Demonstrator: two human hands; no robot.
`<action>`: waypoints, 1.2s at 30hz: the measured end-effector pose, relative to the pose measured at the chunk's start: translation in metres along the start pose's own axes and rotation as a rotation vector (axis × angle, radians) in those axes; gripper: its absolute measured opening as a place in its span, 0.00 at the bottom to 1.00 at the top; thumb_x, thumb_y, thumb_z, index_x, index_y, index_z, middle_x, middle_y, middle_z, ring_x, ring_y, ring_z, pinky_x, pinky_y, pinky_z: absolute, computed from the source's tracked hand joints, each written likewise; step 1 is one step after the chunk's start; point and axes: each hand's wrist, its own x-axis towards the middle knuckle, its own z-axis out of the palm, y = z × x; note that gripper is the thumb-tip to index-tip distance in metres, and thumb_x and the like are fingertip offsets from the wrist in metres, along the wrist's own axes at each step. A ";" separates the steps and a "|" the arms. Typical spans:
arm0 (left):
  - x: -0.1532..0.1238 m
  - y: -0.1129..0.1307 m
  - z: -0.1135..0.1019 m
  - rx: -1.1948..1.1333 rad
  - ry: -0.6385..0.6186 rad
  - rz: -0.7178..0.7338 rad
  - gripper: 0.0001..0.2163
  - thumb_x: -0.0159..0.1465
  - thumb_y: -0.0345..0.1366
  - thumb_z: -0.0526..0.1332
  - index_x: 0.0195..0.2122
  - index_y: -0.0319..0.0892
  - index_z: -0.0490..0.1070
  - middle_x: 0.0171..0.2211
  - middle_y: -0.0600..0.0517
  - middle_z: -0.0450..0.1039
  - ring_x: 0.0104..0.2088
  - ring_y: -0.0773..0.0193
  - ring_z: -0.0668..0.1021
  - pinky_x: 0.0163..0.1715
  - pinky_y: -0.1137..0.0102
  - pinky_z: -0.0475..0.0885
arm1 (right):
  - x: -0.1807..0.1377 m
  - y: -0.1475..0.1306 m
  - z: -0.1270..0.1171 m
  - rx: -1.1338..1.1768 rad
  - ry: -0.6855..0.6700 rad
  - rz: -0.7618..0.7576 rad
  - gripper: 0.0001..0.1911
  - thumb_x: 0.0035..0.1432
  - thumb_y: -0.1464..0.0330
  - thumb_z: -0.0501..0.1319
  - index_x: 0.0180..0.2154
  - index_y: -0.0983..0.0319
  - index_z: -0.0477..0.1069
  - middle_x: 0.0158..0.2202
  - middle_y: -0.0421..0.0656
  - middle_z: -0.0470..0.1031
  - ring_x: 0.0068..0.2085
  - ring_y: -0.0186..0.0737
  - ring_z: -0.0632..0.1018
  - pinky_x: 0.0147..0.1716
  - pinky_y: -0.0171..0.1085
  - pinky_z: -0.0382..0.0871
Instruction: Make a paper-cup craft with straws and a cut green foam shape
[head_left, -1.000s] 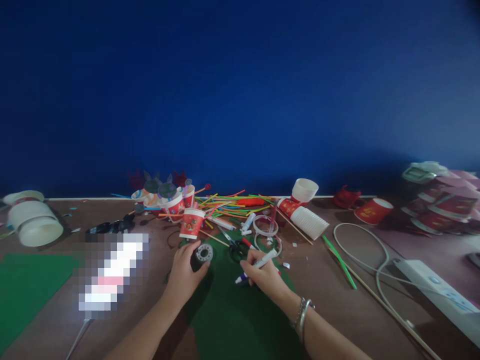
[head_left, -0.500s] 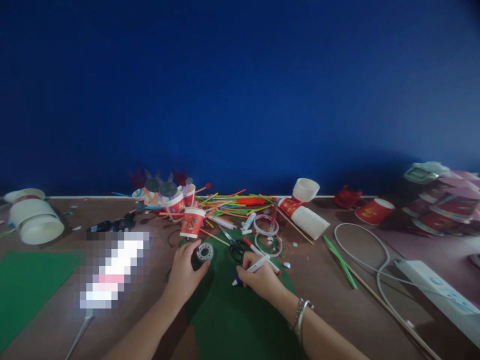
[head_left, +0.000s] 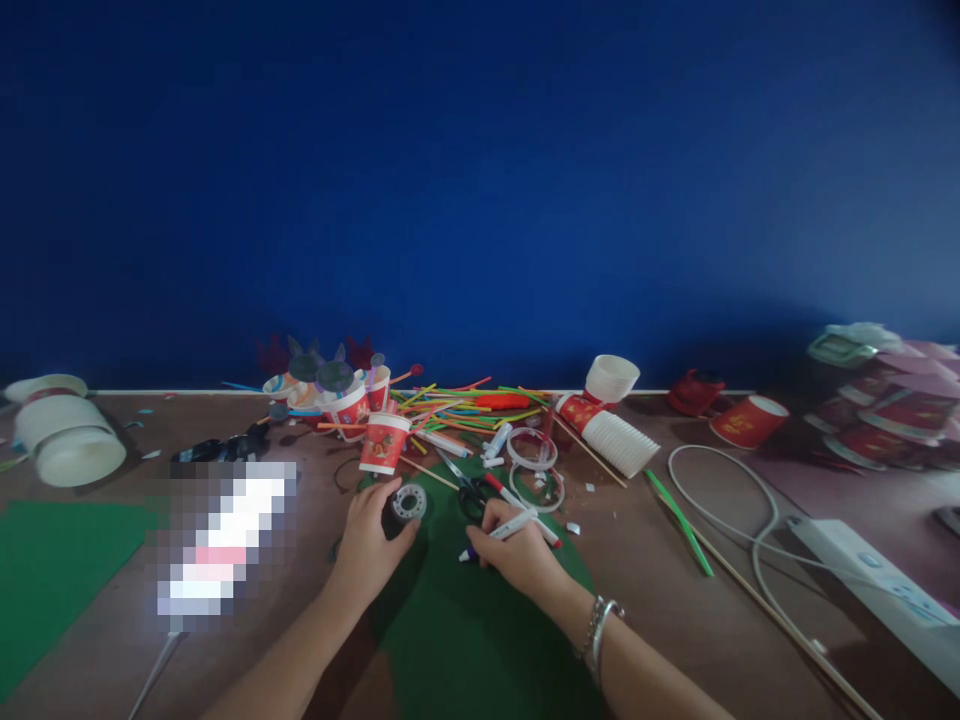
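Note:
My left hand [head_left: 373,530] curves its thumb and fingers round the side of a tape roll [head_left: 409,502], whose pale ring-shaped top faces up. The roll rests on a sheet of green paper [head_left: 465,640]. In my right hand [head_left: 517,555] is a white marker [head_left: 516,524], gripped like a pen; its purple tip end points down and left, close above the paper. I cannot tell whether the tip touches. Just beyond that hand lie black-handled scissors [head_left: 472,496] and a red-and-white marker [head_left: 536,515].
A red paper cup [head_left: 384,443] stands beyond my left hand, by decorated cups [head_left: 346,408]. Coloured sticks [head_left: 450,408] lie along the wall. Clear tape rings [head_left: 532,450] and stacked cups [head_left: 619,443] are at right, then a power strip [head_left: 874,575]. A pixelated bright object [head_left: 229,545] lies left.
My right hand has shifted slightly left with the marker, and its tip end sits a little further left and higher over the green paper. My left hand stays at the tape roll.

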 end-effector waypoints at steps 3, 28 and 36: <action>0.000 0.000 0.000 0.005 0.009 -0.006 0.19 0.53 0.37 0.62 0.47 0.42 0.68 0.44 0.44 0.71 0.47 0.50 0.72 0.48 0.53 0.67 | 0.001 0.002 0.001 -0.010 0.022 -0.004 0.11 0.49 0.67 0.59 0.19 0.59 0.58 0.14 0.35 0.69 0.18 0.32 0.69 0.16 0.28 0.55; 0.000 -0.001 -0.001 0.006 0.002 0.005 0.19 0.53 0.38 0.62 0.47 0.42 0.68 0.44 0.45 0.71 0.46 0.51 0.72 0.48 0.53 0.67 | 0.001 0.001 -0.002 -0.002 -0.004 0.004 0.11 0.44 0.71 0.57 0.17 0.59 0.54 0.12 0.32 0.61 0.15 0.29 0.64 0.15 0.28 0.52; 0.000 0.000 -0.001 0.006 0.004 0.000 0.19 0.53 0.37 0.62 0.47 0.41 0.68 0.43 0.45 0.71 0.46 0.51 0.72 0.48 0.53 0.67 | 0.004 0.006 -0.001 0.054 0.004 0.005 0.11 0.48 0.66 0.58 0.19 0.59 0.58 0.13 0.34 0.67 0.17 0.30 0.66 0.16 0.28 0.55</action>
